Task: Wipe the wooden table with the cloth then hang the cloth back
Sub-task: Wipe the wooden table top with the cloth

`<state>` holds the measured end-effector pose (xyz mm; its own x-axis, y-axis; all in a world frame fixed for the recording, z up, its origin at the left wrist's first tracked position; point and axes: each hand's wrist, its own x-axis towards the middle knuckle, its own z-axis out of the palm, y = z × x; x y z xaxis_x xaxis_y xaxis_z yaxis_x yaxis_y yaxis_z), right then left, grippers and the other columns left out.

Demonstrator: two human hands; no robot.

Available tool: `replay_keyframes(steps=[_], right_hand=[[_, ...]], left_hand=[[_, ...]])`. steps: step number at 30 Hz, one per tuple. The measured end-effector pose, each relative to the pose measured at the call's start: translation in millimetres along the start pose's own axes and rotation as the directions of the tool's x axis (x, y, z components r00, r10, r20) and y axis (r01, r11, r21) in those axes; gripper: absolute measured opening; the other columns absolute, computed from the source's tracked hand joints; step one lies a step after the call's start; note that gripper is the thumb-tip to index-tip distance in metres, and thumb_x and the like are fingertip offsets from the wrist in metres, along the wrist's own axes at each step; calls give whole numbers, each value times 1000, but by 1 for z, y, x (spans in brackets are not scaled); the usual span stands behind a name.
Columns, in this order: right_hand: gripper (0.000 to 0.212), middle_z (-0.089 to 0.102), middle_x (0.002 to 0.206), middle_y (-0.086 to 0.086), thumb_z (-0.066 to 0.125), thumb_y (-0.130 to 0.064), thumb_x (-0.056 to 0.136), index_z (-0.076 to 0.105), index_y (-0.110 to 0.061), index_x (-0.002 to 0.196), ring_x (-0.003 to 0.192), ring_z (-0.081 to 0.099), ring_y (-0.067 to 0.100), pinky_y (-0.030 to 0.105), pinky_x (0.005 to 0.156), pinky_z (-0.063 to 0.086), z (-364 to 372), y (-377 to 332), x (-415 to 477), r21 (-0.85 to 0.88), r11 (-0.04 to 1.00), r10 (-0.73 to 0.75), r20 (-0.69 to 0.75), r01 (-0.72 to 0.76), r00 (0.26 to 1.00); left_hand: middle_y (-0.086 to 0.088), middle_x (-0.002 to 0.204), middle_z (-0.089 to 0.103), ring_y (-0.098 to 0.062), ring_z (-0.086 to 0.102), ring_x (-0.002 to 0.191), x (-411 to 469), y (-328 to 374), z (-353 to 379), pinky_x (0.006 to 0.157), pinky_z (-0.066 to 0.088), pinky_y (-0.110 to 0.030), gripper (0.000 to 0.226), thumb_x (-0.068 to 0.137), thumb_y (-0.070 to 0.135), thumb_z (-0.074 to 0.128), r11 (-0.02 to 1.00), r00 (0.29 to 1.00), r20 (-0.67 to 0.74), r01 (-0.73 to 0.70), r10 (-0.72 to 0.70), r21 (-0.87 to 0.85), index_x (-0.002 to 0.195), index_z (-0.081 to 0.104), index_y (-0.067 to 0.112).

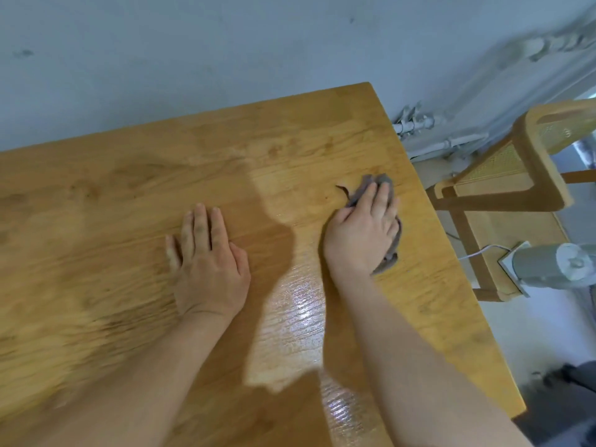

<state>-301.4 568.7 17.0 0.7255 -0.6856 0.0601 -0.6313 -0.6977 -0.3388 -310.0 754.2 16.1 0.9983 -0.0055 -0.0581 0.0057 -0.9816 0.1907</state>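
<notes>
head view | from above, tilted down | close over table [129,221] | single view

There is one wooden table [129,204]. There is one grey cloth [380,180] on it. There are two hands, one left hand [209,269] and one right hand [364,233]. Next to the table there is one wooden chair [522,175]. There is one grey machine [548,264] with one white cord [477,253]. The wall pipes [416,125] are too blurry to count.

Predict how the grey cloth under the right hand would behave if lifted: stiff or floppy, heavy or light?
Probably floppy: the cloth lies crumpled with a strand trailing. Likely light: it bunches small under the right hand. May slide easily on the glossy table.
</notes>
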Motion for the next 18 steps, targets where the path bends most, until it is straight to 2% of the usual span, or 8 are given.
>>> replay_keyframes(steps=[2, 4, 7, 8, 10, 13, 16, 18], right_hand=[[59, 36, 155, 5, 32, -29, 90, 41, -12, 146, 145, 26, 30, 47, 113, 28, 16, -41, -40, 52, 943, -333, 81, 329, 940], [56, 44, 150, 4, 32, -30, 89, 50, -12, 139, 142, 34, 28, 46, 111, 33, 20, -56, -61, 149, 787, -616, 194, 598, 763], [47, 52, 144, 5, 46, -20, 88, 58, -11, 133, 138, 42, 26, 44, 110, 37, 8, -23, -35, 263, 615, -789, 222, 744, 573], [48, 52, 144, 7, 49, -19, 86, 58, -11, 133, 138, 42, 26, 43, 110, 36, 2, -4, -20, 245, 604, -797, 218, 759, 563], [52, 49, 146, 9, 47, -19, 85, 55, -11, 136, 138, 40, 27, 44, 111, 34, -7, 30, 14, 150, 730, -683, 196, 667, 704], [55, 36, 155, 7, 37, -24, 93, 42, -11, 145, 145, 26, 29, 48, 115, 26, -11, 43, 41, 2, 946, -322, 116, 324, 939], [57, 29, 158, 5, 31, -26, 94, 35, -14, 149, 148, 19, 29, 49, 115, 24, 5, -1, 16, -17, 993, -119, 51, 120, 992], [58, 33, 156, 4, 31, -29, 91, 40, -17, 146, 146, 24, 30, 49, 113, 29, 14, -32, -22, 30, 950, -313, 87, 312, 946]], left_hand=[[-13, 155, 28, -30, 23, 143, 0, -1, 2, 115, 15, -54, 60, 90, 30, 31, 1000, 1000, 1, -10, 10, -1, 147, 33, 9], [-13, 155, 29, -30, 24, 143, -1, -4, 3, 114, 17, -55, 60, 91, 30, 31, 1000, 1000, -9, -20, 20, -7, 147, 33, 9], [-13, 155, 30, -30, 25, 143, -2, -3, 4, 114, 17, -54, 60, 90, 30, 33, 1000, 999, -30, -18, 19, 5, 147, 34, 10], [-12, 155, 29, -29, 25, 143, -1, -2, 3, 114, 17, -53, 60, 90, 31, 33, 1000, 1000, -29, -12, 12, 11, 147, 33, 10], [-11, 156, 28, -28, 23, 144, -1, -2, 3, 115, 15, -52, 61, 91, 31, 31, 1000, 1000, -15, -1, 1, 14, 148, 32, 11], [-11, 156, 27, -27, 22, 144, 0, -1, 2, 116, 15, -52, 61, 91, 32, 31, 1000, 1000, -7, -1, 1, 23, 148, 31, 11], [-10, 156, 27, -27, 22, 144, 1, -1, 3, 116, 16, -52, 61, 91, 32, 30, 999, 1000, 2, 4, -4, 41, 148, 31, 12], [-10, 156, 28, -27, 24, 143, 0, -2, 5, 115, 17, -53, 61, 90, 32, 31, 999, 1000, -5, 0, 0, 45, 148, 32, 12]])
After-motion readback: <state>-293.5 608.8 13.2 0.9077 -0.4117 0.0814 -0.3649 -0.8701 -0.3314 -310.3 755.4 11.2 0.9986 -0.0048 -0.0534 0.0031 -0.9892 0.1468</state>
